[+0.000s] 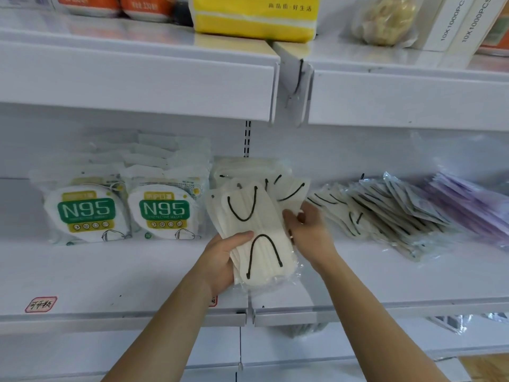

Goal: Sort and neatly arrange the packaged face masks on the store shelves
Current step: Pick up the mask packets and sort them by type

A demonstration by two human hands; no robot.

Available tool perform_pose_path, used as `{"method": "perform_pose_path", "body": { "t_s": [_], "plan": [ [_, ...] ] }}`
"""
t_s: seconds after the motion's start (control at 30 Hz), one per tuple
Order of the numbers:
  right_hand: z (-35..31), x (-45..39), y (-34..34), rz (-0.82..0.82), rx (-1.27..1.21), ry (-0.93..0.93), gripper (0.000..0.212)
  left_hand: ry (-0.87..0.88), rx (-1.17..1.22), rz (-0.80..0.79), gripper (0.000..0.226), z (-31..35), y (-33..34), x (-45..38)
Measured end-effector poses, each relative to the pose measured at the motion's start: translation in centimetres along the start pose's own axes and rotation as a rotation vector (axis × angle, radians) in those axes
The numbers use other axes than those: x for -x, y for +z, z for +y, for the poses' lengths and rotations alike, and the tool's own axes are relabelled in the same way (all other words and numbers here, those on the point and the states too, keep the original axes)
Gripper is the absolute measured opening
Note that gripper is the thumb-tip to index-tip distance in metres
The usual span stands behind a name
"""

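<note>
A bundle of cream face masks with black ear loops (256, 232), each in clear wrap, is held over the middle shelf (115, 274). My left hand (223, 260) grips its lower left edge, thumb across the front. My right hand (308, 227) pinches its right side. More cream masks (278, 177) stand behind it. A slumped row of the same cream packs (385, 213) lies to the right, then purple packs (473, 205). Two rows of N95 mask bags (124, 210) stand at the left.
The upper shelf (137, 75) overhangs, carrying yellow tissue packs (256, 15), a bagged item (388, 17) and white boxes (451, 20). A red-edged label (40, 304) sticks to the shelf front. Another pack (305, 330) shows on the shelf below.
</note>
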State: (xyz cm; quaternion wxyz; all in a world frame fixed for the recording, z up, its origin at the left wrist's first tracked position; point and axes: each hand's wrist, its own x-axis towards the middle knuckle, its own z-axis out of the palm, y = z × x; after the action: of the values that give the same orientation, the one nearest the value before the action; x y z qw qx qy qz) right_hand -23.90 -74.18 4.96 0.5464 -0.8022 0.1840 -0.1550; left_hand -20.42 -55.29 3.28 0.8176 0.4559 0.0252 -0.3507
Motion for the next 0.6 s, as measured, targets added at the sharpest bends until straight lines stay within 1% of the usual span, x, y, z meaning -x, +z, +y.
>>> {"method": "perform_pose_path", "body": {
  "t_s": [0.1, 0.17, 0.2, 0.3, 0.33, 0.4, 0.47, 0.53, 0.6],
  "plan": [
    [0.3, 0.4, 0.0, -0.036, -0.068, 0.039, 0.033, -0.001, -0.038, -0.004, 0.055, -0.2, 0.1, 0.0],
    [0.1, 0.3, -1.1, -0.110, -0.077, 0.045, 0.024, 0.003, -0.071, 0.002, 0.055, -0.3, 0.0, 0.0],
    [0.2, 0.1, -1.7, -0.127, -0.054, 0.035, 0.020, 0.007, -0.076, 0.003, 0.055, -0.3, -0.1, -0.1],
    [-0.1, -0.2, -3.7, -0.125, 0.052, 0.005, 0.016, 0.011, -0.081, -0.013, 0.063, -0.3, -0.1, -0.4],
    [-0.4, -0.2, -4.2, -0.158, 0.073, -0.004, 0.012, 0.011, -0.091, -0.016, 0.063, -0.3, 0.1, -0.5],
    [-1.1, -0.2, -5.0, -0.299, 0.103, -0.005, 0.005, 0.007, -0.123, -0.016, 0.055, -0.3, 0.6, -0.5],
    [-1.6, -0.4, -5.3, -0.410, 0.170, 0.015, 0.009, 0.008, -0.167, -0.015, 0.046, -0.5, 1.6, -0.4],
    [-1.7, -0.8, -4.9, -0.392, 0.187, 0.056, 0.011, 0.026, -0.206, 0.001, 0.036, -0.7, 2.3, -0.5],
    [-1.4, -1.0, -4.4, -0.291, 0.092, 0.126, 0.025, 0.045, -0.229, 0.026, 0.034, -0.7, 3.0, -0.5]
  ]
}}
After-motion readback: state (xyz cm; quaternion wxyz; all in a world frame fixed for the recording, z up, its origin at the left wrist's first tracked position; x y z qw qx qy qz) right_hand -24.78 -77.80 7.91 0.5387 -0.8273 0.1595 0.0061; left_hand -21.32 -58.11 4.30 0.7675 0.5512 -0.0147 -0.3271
